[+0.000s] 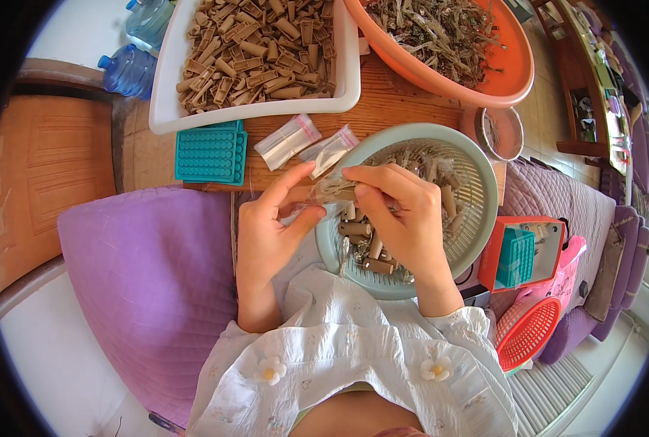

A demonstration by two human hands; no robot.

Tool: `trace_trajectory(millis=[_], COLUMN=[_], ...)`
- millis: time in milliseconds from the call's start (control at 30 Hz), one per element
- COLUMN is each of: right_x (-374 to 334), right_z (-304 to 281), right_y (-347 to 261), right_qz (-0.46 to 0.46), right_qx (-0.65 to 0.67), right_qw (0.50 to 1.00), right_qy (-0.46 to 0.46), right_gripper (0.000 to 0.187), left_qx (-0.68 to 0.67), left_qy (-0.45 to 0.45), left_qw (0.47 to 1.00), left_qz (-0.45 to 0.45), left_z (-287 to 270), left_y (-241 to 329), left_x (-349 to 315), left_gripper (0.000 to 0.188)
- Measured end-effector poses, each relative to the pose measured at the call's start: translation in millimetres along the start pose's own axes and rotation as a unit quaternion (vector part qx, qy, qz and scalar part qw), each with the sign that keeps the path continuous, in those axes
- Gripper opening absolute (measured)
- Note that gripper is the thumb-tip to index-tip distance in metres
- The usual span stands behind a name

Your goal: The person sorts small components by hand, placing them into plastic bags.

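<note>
In front of me both hands meet over the near left rim of a grey-green basket (488, 211). A small clear plastic bag (315, 192) lies at the fingers of my left hand (270, 229); its index finger and thumb stand apart, the other fingers curl behind the bag. Pinched in my right hand (408, 211) is a bundle of pale thin strands (333, 188) with a brown piece, at the bag's right end. Brown tube-like pieces (377, 247) and filled clear bags (441, 175) lie in the basket, partly hidden by my right hand.
Beyond stand a white tub of brown pieces (255, 109) and an orange basin of strands (517, 80). Stacks of clear bags (288, 142) and a teal tray (209, 156) lie on the wooden table (393, 95). A red box (493, 251) and red basket (532, 335) stand right.
</note>
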State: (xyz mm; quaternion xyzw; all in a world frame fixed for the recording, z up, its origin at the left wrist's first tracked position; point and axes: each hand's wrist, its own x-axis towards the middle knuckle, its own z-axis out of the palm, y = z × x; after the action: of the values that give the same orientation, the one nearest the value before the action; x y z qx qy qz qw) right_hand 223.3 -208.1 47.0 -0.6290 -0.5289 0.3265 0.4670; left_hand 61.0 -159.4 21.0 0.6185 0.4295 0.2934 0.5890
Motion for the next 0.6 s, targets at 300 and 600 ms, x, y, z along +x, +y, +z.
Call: trace_trajectory(millis=[300, 600], right_x=[-7.0, -13.9], right_z=[2.4, -0.2], right_y=[1.8, -0.5], right_qz=[0.039, 0.089], right_qx=[0.053, 0.080], right_qw=[0.998, 0.992], right_qy=[0.013, 0.041], right_gripper=[0.011, 0.010], left_qx=[-0.209, -0.113], left_qy=[0.010, 0.100], left_qw=[0.977, 0.969], left_qz=[0.044, 0.195], left_z=[24.4, 36.1], left_y=[-11.5, -14.1], left_x=[-3.2, -8.3], left_gripper=[0.055, 0.052])
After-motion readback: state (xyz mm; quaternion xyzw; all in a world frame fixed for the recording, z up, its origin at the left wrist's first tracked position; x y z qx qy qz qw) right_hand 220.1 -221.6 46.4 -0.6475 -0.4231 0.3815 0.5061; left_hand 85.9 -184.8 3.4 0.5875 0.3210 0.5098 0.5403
